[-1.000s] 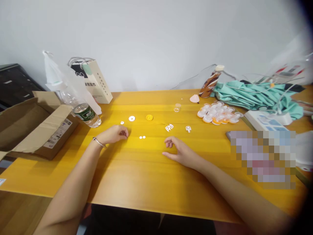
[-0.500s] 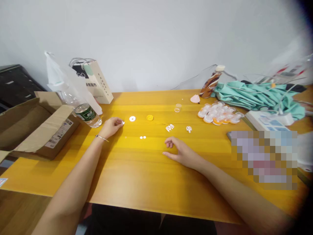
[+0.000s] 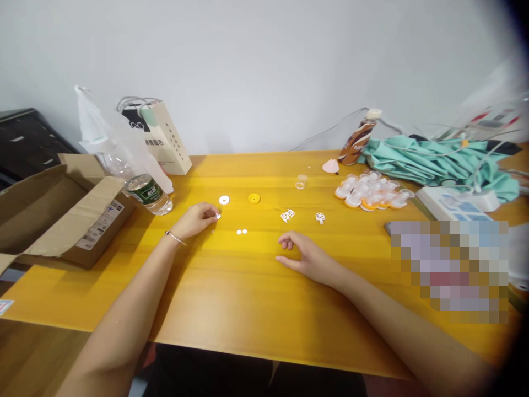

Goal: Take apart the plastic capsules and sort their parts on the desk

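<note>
Between the thumb and fingertips of my left hand is a small white piece, too small to make out fully. Just beyond it lies a white ring-shaped disc, with a round yellow part to its right. Two small white discs rest on the wooden table to the right of that hand. My right hand rests at the table with thumb and fingers apart, holding nothing. White spoked pieces lie beyond it, and another white spoked piece sits farther right.
A clear plastic cup and a pink object stand farther back. Several clear-and-orange containers cluster at right, before a brown drink bottle and green fabric. At left are a cardboard box, a water bottle and a paper bag.
My left hand has moved a little to the right and toward me, carrying the small white piece. My right hand has stayed in place.
</note>
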`<act>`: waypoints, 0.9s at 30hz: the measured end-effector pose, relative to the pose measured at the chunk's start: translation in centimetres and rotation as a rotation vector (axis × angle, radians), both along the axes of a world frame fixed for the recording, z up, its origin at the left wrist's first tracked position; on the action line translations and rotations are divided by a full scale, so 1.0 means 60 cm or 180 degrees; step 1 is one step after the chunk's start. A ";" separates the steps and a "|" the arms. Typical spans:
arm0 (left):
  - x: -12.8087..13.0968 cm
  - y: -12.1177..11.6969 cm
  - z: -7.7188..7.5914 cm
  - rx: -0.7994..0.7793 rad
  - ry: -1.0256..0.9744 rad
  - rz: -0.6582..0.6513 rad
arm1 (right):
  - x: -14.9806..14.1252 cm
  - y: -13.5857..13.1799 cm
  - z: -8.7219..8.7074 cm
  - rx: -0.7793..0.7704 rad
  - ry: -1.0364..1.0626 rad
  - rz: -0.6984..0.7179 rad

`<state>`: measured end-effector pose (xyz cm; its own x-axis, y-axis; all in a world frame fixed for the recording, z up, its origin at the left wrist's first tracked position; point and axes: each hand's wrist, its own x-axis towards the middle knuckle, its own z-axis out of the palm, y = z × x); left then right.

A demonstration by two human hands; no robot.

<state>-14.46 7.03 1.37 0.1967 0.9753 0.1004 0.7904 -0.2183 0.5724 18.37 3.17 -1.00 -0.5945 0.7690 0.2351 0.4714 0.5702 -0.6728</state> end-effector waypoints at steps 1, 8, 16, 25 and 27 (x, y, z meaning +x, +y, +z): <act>0.002 0.000 -0.001 0.0031 -0.0007 0.0010 | 0.000 0.000 0.000 0.0004 0.0000 -0.0002; -0.001 0.008 -0.007 0.0286 0.0247 0.0308 | 0.001 0.001 -0.001 0.0053 -0.0011 0.0012; -0.014 0.021 -0.012 0.0982 0.0722 0.1116 | 0.000 0.001 0.003 0.0082 -0.0011 0.0041; 0.102 0.027 0.002 0.0504 0.1663 -0.0743 | 0.000 0.000 0.005 0.0096 -0.0062 0.0046; 0.126 0.039 0.003 0.0274 0.1801 -0.0819 | 0.000 0.000 0.006 0.0092 -0.0069 0.0070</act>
